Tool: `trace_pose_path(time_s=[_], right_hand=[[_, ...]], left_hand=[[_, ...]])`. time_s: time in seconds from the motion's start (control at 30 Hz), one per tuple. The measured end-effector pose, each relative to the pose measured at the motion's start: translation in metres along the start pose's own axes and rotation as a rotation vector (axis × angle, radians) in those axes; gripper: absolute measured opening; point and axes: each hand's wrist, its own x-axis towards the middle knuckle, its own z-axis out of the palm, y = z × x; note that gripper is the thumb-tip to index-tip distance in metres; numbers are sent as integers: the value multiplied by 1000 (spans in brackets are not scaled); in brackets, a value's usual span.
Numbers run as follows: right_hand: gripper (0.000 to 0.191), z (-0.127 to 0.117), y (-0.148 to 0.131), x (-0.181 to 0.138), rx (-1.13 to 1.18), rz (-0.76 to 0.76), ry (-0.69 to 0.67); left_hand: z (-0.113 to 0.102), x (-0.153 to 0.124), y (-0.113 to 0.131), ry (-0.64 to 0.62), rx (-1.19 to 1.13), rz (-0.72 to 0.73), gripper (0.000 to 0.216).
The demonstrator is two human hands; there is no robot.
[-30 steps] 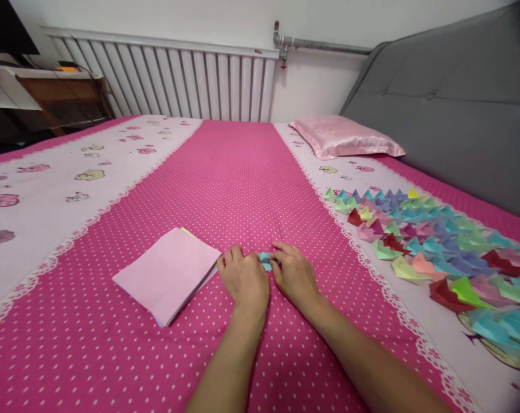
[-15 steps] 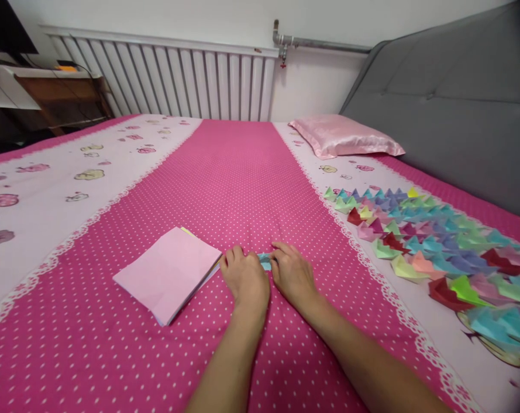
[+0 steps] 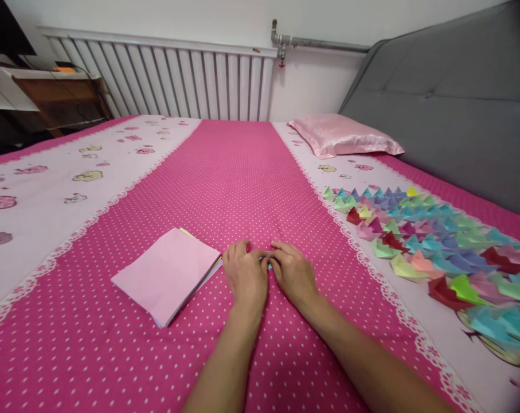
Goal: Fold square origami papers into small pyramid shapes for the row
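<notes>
My left hand (image 3: 245,276) and my right hand (image 3: 292,273) rest side by side on the pink dotted bedspread (image 3: 225,172). Their fingers are closed together on a small light-blue folded paper (image 3: 266,259), which is almost wholly hidden between them. A stack of square paper sheets (image 3: 167,274), pink on top, lies just left of my left hand.
Many folded paper pieces in several colours (image 3: 431,246) cover the bed's right strip. A pink satin pillow (image 3: 341,136) lies at the back right by the grey headboard (image 3: 449,97). A white radiator (image 3: 165,80) runs along the far wall.
My hands have drawn closer together over the blue paper, so less of it shows now. The paper stack and the folded pieces have not moved.
</notes>
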Motion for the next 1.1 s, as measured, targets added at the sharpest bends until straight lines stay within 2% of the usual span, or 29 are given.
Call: trace_pose_path(time_s=[0.63, 0.8, 0.97, 1.1], right_hand=[[17, 0, 2, 2, 82, -34, 55], [24, 0, 1, 1, 162, -40, 88], [30, -16, -2, 4, 267, -3, 95], [32, -41, 9, 12, 388, 81, -2]], left_hand=[[1, 2, -1, -57, -124, -3, 13], [-2, 6, -4, -64, -288, -36, 22], [-15, 17, -19, -77, -587, -165, 30], [-19, 19, -28, -107, -662, -243, 30]])
